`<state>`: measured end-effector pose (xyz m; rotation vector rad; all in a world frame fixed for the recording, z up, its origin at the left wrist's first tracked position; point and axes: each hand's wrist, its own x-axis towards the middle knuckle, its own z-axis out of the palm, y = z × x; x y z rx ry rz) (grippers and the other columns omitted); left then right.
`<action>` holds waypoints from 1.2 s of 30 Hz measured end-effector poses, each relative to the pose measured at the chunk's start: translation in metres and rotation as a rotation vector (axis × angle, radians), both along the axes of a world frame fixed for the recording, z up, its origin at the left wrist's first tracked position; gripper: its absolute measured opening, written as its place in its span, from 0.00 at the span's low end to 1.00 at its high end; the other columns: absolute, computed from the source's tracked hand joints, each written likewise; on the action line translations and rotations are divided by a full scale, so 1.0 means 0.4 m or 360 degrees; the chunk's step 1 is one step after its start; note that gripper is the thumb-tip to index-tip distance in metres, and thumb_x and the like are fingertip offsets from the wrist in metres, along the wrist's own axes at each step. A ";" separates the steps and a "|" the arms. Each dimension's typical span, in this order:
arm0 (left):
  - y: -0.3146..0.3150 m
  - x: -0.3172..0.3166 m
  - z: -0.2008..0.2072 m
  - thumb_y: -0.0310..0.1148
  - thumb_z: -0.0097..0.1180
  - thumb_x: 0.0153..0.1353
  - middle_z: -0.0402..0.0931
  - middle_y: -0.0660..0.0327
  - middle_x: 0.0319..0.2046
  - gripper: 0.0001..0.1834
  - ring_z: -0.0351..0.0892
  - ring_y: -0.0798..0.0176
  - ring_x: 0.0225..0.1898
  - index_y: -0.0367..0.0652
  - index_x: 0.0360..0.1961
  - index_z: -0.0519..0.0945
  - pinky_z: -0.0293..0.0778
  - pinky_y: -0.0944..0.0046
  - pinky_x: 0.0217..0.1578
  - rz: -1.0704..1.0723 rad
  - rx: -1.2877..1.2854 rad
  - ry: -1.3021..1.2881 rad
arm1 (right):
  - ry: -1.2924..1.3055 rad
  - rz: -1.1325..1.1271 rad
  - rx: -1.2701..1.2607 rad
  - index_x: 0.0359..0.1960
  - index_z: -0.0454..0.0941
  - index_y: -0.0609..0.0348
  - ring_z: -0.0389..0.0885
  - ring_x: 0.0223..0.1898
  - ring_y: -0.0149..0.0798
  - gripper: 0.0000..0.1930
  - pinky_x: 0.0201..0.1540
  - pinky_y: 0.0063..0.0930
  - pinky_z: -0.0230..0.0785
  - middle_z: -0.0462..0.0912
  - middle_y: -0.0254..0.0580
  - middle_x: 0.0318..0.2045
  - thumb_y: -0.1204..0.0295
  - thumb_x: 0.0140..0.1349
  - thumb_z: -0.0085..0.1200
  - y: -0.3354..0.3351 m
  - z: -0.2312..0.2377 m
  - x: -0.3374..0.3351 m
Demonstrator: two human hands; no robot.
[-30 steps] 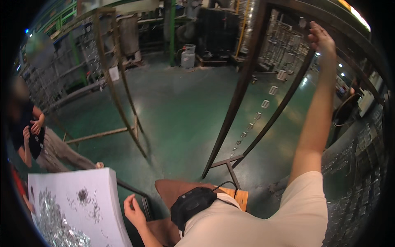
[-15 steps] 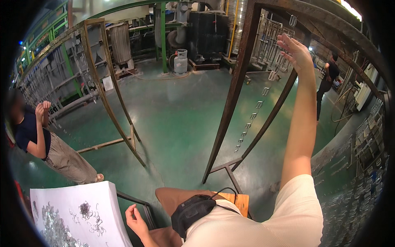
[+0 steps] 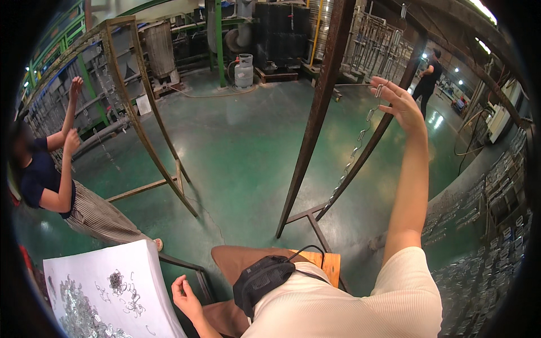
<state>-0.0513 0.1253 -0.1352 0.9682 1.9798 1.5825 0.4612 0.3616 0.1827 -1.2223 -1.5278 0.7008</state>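
My right hand (image 3: 401,108) is raised at the upper right with its fingers stretched out and apart. Its fingertips are beside the upper part of a hanging string of silver metal links (image 3: 360,135); I cannot tell whether they touch it. Thin hooks seem to join the oblong links, and the string runs down inside a brown metal frame (image 3: 315,124). At the lower left my left hand (image 3: 187,298) has its fingers curled toward the thumb; what they may hold is too small to see. Beside it, a white board (image 3: 101,253) carries loose metal links (image 3: 81,310) and small dark hooks (image 3: 132,304).
A co-worker (image 3: 48,174) stands at the left with both arms raised near another frame (image 3: 149,107). Farther off at the right is a second person (image 3: 431,76). A grey gas cylinder (image 3: 243,71) stands at the back. Many hung metal parts (image 3: 496,225) fill the right side.
My right hand has come down beside the string, which now hangs in a slanting, twisted line. My left hand has barely moved. The co-worker at the left has raised one arm higher.
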 end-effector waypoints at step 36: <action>-0.069 0.052 -0.056 0.27 0.48 0.62 0.74 0.66 0.34 0.08 0.70 0.74 0.33 0.38 0.39 0.77 0.66 0.74 0.33 -0.0025 -0.0182 -0.0124 | -0.0247 0.0032 -0.0472 0.67 0.49 0.54 0.56 0.64 0.44 0.46 0.63 0.37 0.51 0.55 0.48 0.64 0.60 0.49 0.64 0.000 -0.390 0.040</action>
